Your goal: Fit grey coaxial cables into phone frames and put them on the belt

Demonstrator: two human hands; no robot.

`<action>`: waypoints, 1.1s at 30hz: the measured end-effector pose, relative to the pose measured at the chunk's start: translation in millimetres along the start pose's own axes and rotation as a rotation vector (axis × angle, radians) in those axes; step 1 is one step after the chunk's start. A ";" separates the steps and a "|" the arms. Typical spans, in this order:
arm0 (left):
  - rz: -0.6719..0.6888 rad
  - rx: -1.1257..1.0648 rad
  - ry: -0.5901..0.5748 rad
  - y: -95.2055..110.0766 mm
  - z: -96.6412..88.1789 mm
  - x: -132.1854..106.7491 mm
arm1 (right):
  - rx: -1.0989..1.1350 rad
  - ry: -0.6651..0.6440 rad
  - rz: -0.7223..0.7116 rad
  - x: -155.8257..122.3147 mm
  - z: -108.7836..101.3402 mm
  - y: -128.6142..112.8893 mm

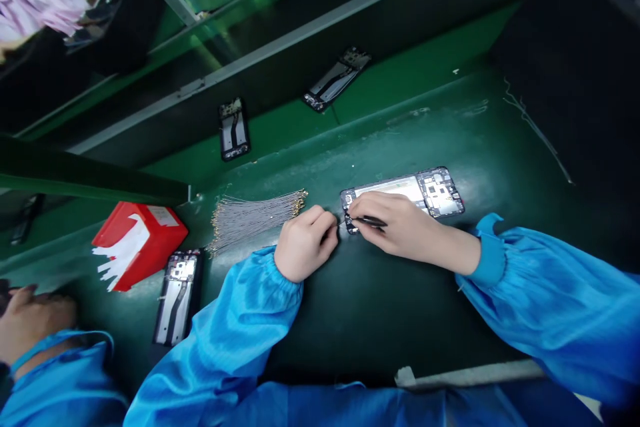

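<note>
Both hands down, nearly touching.
Left hand (305, 245) curled into a loose fist, knuckles up; right hand (400, 225) palm down, thumb and fingertips pinched together.

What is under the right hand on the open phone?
The right hand covers the left end of the phone and holds thin dark tweezers there. Its pale middle and the circuit board at the other end show; the parts beneath the hand are hidden.
</note>
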State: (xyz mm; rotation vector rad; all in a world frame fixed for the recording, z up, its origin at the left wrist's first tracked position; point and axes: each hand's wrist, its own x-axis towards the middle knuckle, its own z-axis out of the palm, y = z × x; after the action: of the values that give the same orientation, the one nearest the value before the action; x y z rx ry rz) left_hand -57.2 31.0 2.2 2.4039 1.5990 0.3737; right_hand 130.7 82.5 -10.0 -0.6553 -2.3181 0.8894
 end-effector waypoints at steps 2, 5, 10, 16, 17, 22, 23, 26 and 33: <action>0.025 -0.035 -0.055 -2.8 -2.2 0.4 | 0.042 0.064 0.003 -1.8 -6.6 1.7; 0.138 -0.039 -0.145 -6.1 -4.6 0.8 | -0.021 0.299 0.104 -14.1 -30.4 8.6; 0.361 0.193 -0.083 3.0 -2.7 0.8 | -0.413 0.537 0.396 -50.2 -66.0 23.3; 0.512 0.281 -0.057 19.3 3.4 2.5 | -0.152 0.369 0.401 -67.1 -56.9 14.9; 0.513 0.276 -0.063 20.9 4.5 3.8 | -0.071 0.344 0.376 -67.5 -55.0 12.2; 0.494 0.235 -0.075 29.1 10.8 14.2 | 0.174 0.300 0.316 -71.9 -50.6 2.3; 0.482 0.212 -0.074 31.0 12.4 16.5 | 0.198 0.292 0.324 -73.0 -49.9 1.1; 0.429 0.148 -0.047 35.9 17.6 22.2 | 0.215 0.261 0.352 -74.7 -47.3 -1.4; 0.398 0.176 0.035 41.5 24.4 27.7 | 0.196 0.278 0.397 -73.9 -46.1 -3.5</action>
State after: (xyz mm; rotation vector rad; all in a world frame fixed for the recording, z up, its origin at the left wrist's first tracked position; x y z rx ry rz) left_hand -2.8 39.7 -4.8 2.8681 1.2013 0.3561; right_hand 213.1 55.1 -3.1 -1.0997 -1.8574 1.1046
